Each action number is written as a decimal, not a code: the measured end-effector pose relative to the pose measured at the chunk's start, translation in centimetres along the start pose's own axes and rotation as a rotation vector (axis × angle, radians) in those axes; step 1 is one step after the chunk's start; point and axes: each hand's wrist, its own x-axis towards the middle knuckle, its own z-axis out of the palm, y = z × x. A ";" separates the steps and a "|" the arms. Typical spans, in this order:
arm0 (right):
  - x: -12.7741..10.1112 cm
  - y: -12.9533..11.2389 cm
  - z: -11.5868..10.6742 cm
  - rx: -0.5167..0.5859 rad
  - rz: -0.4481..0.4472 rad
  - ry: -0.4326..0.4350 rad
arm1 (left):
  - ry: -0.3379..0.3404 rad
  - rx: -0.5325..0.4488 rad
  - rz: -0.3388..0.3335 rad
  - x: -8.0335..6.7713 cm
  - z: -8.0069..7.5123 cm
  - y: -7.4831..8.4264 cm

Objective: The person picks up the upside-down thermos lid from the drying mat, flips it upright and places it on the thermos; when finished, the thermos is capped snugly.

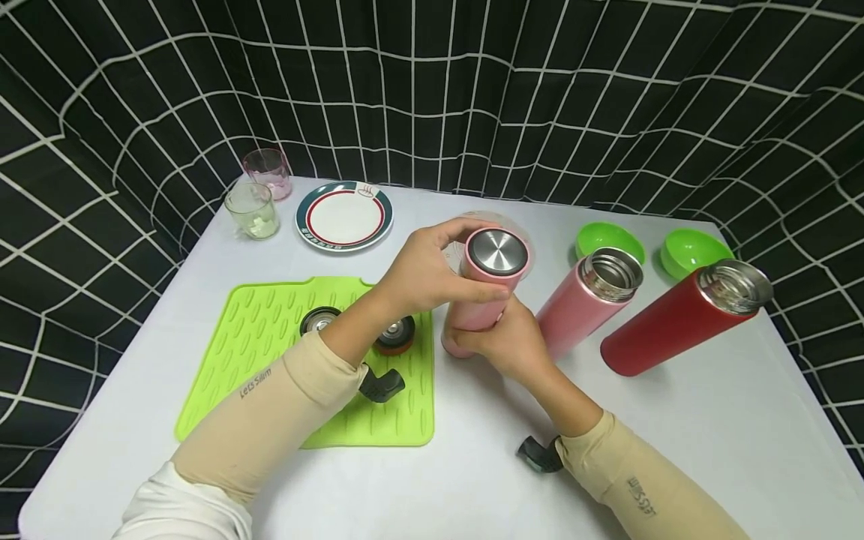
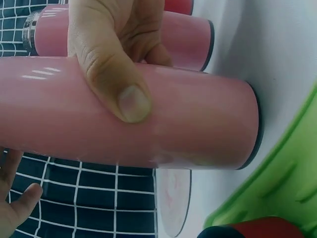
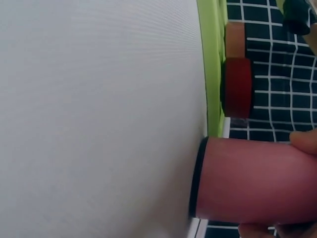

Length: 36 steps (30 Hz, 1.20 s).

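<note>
A pink thermos flask (image 1: 472, 315) with a steel-topped lid (image 1: 498, 251) stands upright near the middle of the table. My left hand (image 1: 439, 274) grips it around the top, thumb in front and index finger behind. Lower down, my right hand (image 1: 509, 337) holds the flask's body. The left wrist view shows the right thumb (image 2: 133, 103) laid across the pink side, with some left fingers (image 2: 11, 168) at the lower left. In the right wrist view the dark base (image 3: 197, 178) is at the table surface. The flask's far side is hidden.
A second pink flask (image 1: 580, 307) and a red flask (image 1: 675, 326) stand uncapped at the right, before two green bowls (image 1: 691, 251). On the green mat (image 1: 250, 322) lie two lids (image 1: 394, 335). Behind are a blue-rimmed plate (image 1: 344, 217), two glasses (image 1: 253, 211) and a partly hidden pale plate (image 1: 523, 234).
</note>
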 end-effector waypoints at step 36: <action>-10.7 -1.5 -2.2 -0.338 -0.039 -0.119 | -0.308 0.899 -0.310 -11.6 -10.2 -1.5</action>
